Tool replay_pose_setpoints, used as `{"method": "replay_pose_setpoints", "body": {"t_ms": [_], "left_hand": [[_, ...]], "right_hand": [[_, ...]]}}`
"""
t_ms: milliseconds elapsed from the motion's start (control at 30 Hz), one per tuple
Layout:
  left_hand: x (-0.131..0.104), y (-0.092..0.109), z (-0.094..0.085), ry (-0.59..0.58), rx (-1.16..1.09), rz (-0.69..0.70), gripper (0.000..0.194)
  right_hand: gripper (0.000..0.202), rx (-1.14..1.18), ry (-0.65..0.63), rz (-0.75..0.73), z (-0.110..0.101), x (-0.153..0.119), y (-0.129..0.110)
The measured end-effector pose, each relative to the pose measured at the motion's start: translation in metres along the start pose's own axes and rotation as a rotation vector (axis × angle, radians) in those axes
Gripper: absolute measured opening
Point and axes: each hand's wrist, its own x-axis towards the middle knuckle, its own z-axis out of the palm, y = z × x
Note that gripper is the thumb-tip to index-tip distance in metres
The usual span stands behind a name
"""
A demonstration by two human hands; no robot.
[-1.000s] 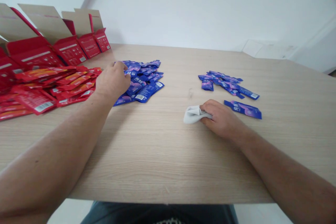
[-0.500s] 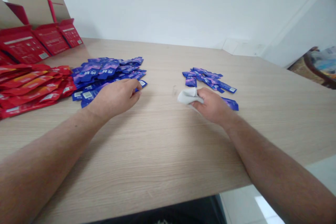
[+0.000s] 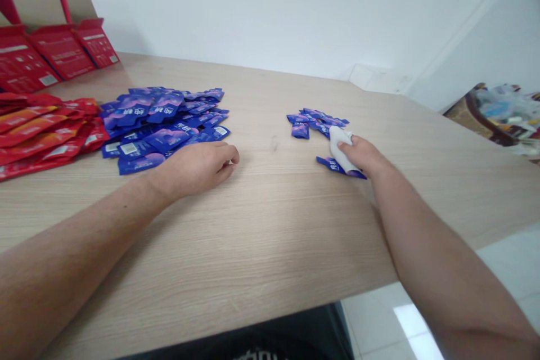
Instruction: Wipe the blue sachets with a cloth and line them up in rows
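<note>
Our right hand (image 3: 363, 154) grips a white, folded cloth (image 3: 341, 149), slanting lengthwise from upper left to lower right across a blue sachet (image 3: 331, 165). Our left hand (image 3: 198, 167) curls narrow, contents unclear.

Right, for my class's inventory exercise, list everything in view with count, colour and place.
Open cardboard boxes: at least three, red and tan, far left
Red sachets: uncountable pile, left
Large blue sachet pile: uncountable, left-centre
Small blue sachet group: several, right-centre
Separate blue sachet: one, partly hidden by cloth
Cloth: one, white, right hand
Table: one, light wood-look
Wall panel: one, white, behind table
Brown container: one, far right, plastic bags inside
Floor: pale tiles
Clothed lap: one, dark, bottom
Hands and forearms: two each, bare; left, right
</note>
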Motion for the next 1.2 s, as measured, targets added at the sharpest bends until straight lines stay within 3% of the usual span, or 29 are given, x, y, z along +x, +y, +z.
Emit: {"method": "replay_pose_setpoints", "body": {"t_ms": [167, 267, 400, 500, 600, 700, 833, 900, 1000, 1100, 1200], "left_hand": [[-0.002, 0.033, 0.012, -0.099, -0.247, 0.15, 0.028], [-0.004, 0.049, 0.018, -0.082, -0.319, 0.27, 0.036], [-0.005, 0.055, 0.022, -0.007, -0.26, 0.324, 0.051], [-0.005, 0.056, 0.021, -0.041, -0.261, 0.435, 0.04], [-0.006, 0.059, 0.018, -0.067, -0.301, 0.505, 0.03], [-0.008, 0.064, 0.014, -0.106, -0.347, 0.482, 0.026], [-0.01, 0.068, 0.012, -0.13, -0.342, 0.477, 0.023], [-0.01, 0.07, 0.013, -0.129, -0.302, 0.489, 0.02], [-0.01, 0.072, 0.018, -0.117, -0.25, 0.476, 0.023], [-0.009, 0.075, 0.026, -0.086, -0.241, 0.391, 0.02], [-0.007, 0.076, 0.03, -0.076, -0.255, 0.307, 0.015]], "right_hand": [[0.044, 0.229, -0.07, -0.027, 0.035, -0.025, -0.024], [0.046, 0.397, -0.134, -0.055, 0.053, -0.047, -0.041], [0.052, 0.807, -0.303, -0.083, 0.062, -0.073, -0.059], [0.054, 0.912, -0.383, -0.118, 0.063, -0.086, -0.065], [0.054, 0.867, -0.409, -0.172, 0.066, -0.093, -0.066], [0.055, 0.838, -0.426, -0.22, 0.066, -0.097, -0.066], [0.048, 0.795, -0.442, -0.378, 0.042, -0.098, -0.066], [0.041, 0.621, -0.439, -0.554, 0.021, -0.1, -0.069], [0.023, 0.177, -0.459, -0.868, -0.002, -0.108, -0.075], [0.006, -0.117, -0.439, -1.045, -0.001, -0.117, -0.08], [0.009, -0.2, -0.479, -1.08, 0.008, -0.118, -0.079]]}}
